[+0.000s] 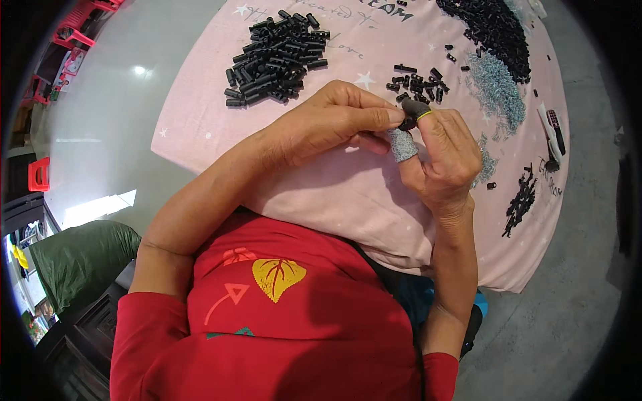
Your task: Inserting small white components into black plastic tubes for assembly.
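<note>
My left hand (pixel 341 120) and my right hand (pixel 445 150) meet over the near part of a pink cloth-covered table (pixel 321 200). Between their fingertips is a small black plastic part (pixel 406 124), mostly hidden by the fingers. My left thumb presses it from one side, while my right thumb and forefinger pinch it from the other. A dark grey finger cover with a yellow band (pixel 416 108) sits on my right forefinger, and a pale grey one (pixel 403 145) wraps the thumb. Just beyond my hands lie several loose black plastic pieces (pixel 420 85).
A heap of black tubular parts (pixel 277 63) lies at the far left of the table. Small black parts (pixel 488 33) are piled at the far right, beside silvery screws (pixel 498 93). Thin black pieces (pixel 520 200) and a dark handheld device (pixel 555 134) lie near the right edge.
</note>
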`<state>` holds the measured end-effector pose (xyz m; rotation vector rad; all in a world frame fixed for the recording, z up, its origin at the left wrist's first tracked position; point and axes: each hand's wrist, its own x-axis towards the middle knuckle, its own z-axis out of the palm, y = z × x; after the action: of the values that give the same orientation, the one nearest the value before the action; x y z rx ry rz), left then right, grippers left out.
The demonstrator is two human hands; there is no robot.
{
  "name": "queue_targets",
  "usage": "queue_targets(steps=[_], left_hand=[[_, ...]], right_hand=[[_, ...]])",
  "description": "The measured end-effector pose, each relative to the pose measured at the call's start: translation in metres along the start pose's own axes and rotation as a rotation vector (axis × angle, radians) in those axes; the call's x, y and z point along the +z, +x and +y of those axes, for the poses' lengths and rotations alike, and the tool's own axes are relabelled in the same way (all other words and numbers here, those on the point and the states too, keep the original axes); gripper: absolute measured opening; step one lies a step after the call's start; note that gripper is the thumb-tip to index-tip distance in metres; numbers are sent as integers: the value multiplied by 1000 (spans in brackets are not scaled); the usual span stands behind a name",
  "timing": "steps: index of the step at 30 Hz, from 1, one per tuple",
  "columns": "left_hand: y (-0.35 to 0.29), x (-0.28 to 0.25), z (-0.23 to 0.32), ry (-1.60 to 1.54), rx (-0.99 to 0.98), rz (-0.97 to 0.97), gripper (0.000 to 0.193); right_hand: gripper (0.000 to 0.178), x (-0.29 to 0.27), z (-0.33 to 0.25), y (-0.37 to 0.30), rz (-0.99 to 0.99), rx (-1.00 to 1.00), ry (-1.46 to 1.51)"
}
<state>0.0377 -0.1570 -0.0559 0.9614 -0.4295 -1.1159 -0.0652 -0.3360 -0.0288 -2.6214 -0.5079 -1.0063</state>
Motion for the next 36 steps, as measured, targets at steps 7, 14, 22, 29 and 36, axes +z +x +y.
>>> queue_targets(steps=[7,14,22,29,36], left_hand=[[-1,-2,3,25,-4,3,29],[0,6,2,146,44,26,27],[-44,-20,34,1027,680,577,17],[-59,-61,40,1594,633,858,24],[-55,-54,42,1531,740,834,26]], right_hand=[[31,3,-1,2,-14,-2,17],[36,0,-3,5,-8,45,62],[21,-27,13,-6,-117,581,194],[21,-17,19,-4,-322,383,51],[18,-25,19,-6,-242,620,230]])
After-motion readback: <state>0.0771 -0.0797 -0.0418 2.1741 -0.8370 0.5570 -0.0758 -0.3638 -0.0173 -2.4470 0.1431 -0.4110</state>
